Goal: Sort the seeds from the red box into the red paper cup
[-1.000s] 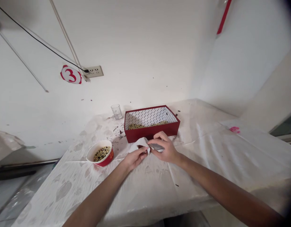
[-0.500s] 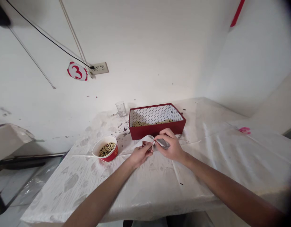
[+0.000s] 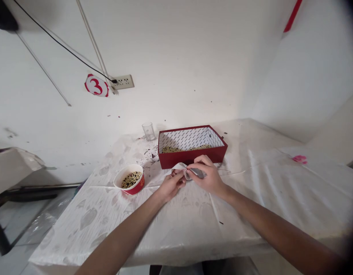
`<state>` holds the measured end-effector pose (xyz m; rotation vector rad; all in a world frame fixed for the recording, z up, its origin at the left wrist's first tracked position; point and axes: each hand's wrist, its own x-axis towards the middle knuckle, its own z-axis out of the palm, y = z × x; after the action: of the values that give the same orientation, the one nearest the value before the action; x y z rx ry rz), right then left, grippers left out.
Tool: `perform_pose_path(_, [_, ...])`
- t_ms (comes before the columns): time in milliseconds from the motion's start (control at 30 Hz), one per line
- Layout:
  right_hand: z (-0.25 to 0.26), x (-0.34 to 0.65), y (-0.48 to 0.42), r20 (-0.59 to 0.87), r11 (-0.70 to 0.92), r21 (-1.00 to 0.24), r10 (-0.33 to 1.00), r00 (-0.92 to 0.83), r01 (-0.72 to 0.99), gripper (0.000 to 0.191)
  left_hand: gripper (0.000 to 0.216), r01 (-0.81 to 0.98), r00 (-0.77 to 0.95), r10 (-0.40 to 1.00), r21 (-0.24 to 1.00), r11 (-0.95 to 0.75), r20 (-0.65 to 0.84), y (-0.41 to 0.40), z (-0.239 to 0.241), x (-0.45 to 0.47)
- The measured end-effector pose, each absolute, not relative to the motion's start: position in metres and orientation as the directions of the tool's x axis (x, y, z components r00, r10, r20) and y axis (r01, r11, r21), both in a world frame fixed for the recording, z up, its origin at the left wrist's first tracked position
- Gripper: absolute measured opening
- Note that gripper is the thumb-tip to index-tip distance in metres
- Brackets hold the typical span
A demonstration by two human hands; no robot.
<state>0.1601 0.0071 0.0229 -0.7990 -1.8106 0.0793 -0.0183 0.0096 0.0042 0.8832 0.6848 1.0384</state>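
Observation:
Both my hands meet over the table just in front of a dark red box (image 3: 190,157). Between them is a thin whitish piece, like a small cloth or paper bag (image 3: 179,166); its exact kind is unclear. My left hand (image 3: 171,186) pinches it from the left with thumb and fingers. From the right, my right hand (image 3: 207,176) grips it, index finger and thumb bent together. Inside the box, which has a white patterned lining, lie pale and black grains. To the left stands a red and white paper tub (image 3: 136,187) holding similar pale and black pieces.
A clear glass (image 3: 148,131) stands behind, left of the box. Dark scraps (image 3: 150,159) are scattered between box and tub. A patterned plastic cloth (image 3: 176,236) covers the table, which meets the wall. A socket (image 3: 124,81) with a plugged cable is on the wall.
The view has shifted slightly, so the scene sits a little further right. My hands keep hold of the whitish piece in nearly the same pose.

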Motion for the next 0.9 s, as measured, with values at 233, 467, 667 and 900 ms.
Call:
perform_pose_path(233, [0.0257, 0.1626, 0.0051, 0.777, 0.757, -0.452, 0.594, -0.208, 0.473, 0.012, 0.018, -0.43, 0.514, 0.852, 0.83, 0.356, -0.1, 0.0117, 0.0074, -0.0248])
perform_pose_path(467, [0.0257, 0.1611, 0.0046, 0.793, 0.764, -0.442, 0.577, -0.194, 0.47, 0.007, 0.018, -0.396, 0.481, 0.876, 0.882, 0.255, -0.037, 0.0113, 0.0088, -0.0226])
perform_pose_path(667, [0.0264, 0.1623, 0.0053, 0.813, 0.774, -0.417, 0.552, -0.186, 0.476, 0.011, 0.022, -0.42, 0.42, 0.907, 0.889, 0.182, 0.013, 0.0128, 0.0114, -0.0234])
perform_pose_path(900, [0.0266, 0.1635, 0.0038, 0.81, 0.793, -0.413, 0.544, -0.217, 0.447, 0.017, 0.022, -0.354, 0.447, 0.889, 0.892, 0.281, -0.103, 0.0117, 0.007, -0.0254])
